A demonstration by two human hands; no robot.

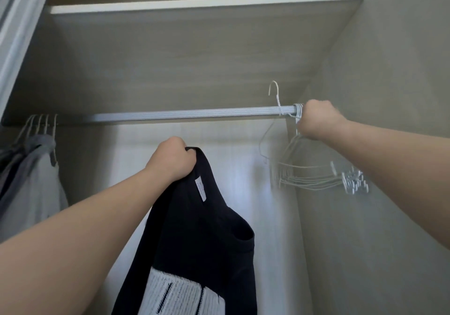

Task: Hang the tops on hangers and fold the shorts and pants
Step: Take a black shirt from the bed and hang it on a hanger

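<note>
My left hand (pixel 174 160) grips the neck edge of a dark navy top (pixel 202 236) with a white striped panel, which hangs down below the wardrobe rail (pixel 185 115). My right hand (pixel 316 120) is at the rail's right end, fingers curled round the necks of several white wire hangers (pixel 314 176) bunched there. One white hanger (pixel 275 95) stands lifted off the rail, its hook above the bar just left of my right hand.
Grey and white garments (pixel 29 181) hang on hangers at the rail's far left. A white shelf (pixel 207 2) runs above. The wardrobe's side wall (pixel 389 71) is close on the right, a sliding door edge (pixel 14 22) on the left.
</note>
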